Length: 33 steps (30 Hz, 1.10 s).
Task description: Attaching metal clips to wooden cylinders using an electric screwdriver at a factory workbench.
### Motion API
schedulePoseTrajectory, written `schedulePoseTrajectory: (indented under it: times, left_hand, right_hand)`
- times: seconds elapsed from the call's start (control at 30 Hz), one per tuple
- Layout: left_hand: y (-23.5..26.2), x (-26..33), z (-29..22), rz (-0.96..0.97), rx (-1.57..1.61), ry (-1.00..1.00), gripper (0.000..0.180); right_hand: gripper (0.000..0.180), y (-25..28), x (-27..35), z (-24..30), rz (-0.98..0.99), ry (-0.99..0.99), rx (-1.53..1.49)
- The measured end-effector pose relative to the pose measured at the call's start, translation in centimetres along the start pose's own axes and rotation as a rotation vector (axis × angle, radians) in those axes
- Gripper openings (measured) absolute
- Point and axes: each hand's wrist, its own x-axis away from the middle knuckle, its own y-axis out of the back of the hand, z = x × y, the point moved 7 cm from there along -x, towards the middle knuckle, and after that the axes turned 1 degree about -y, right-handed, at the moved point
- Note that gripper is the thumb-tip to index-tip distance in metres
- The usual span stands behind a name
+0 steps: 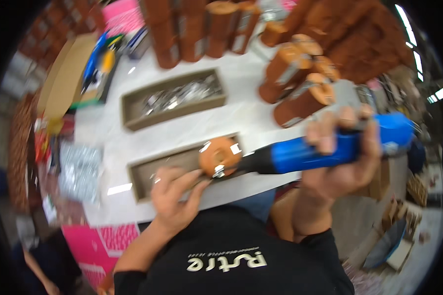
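Observation:
My right hand [347, 162] is wrapped round a blue electric screwdriver [295, 156] with a black nose, held nearly level. Its tip points left and meets the upper end of an orange-brown cylinder [223, 149], beside a small shiny metal piece [218, 172]. This cylinder stands at the right part of a shallow tray [143, 186] and has a hole in its top and white patches on its rim. Close to its near left edge is my left hand [174, 196], fingers curled and thumb drawn in. Blur hides what those fingertips pinch.
Behind lies a second tray [128, 110] with a heap of shiny metal pieces. Several brown cylinders [302, 101] stand at the right, more along the back. A clear plastic bag [81, 172] and an open cardboard box [59, 78] with tools are at the left of the white table [251, 108].

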Motion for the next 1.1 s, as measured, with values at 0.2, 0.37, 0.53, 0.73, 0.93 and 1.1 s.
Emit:
schedulePoseTrajectory:
  times: [0.2, 0.37, 0.53, 0.73, 0.93, 1.1]
  left_hand:
    - [-1.5, 1.9, -0.1, -0.003, -0.112, -0.153, 0.033]
    - [-2.9, 1.3, 0.0, -0.018, -0.136, -0.165, 0.034]
    - [-3.6, 1.3, 0.4, 0.025, -0.146, -0.197, 0.037]
    - [-3.2, 1.7, 0.4, 0.008, -0.146, -0.195, 0.036]
    - [-3.3, 1.8, 0.4, 0.01, -0.126, -0.184, 0.037]
    - [-3.3, 1.8, 0.4, 0.022, -0.113, -0.176, 0.038]
  right_hand:
    - [0.029, -0.9, 0.3, -2.3, 0.17, -0.044, 0.052]
    - [0.032, -1.6, 0.4, -2.5, 0.225, -0.015, 0.111]
    - [0.031, -2.2, 0.6, -2.2, 0.326, -0.036, 0.152]
    - [0.033, -1.1, 0.8, -3.0, 0.227, -0.031, 0.132]
    - [0.031, -0.6, 0.9, -3.3, 0.197, -0.031, 0.13]
    - [0.029, -0.2, 0.9, -3.8, 0.165, -0.051, 0.118]
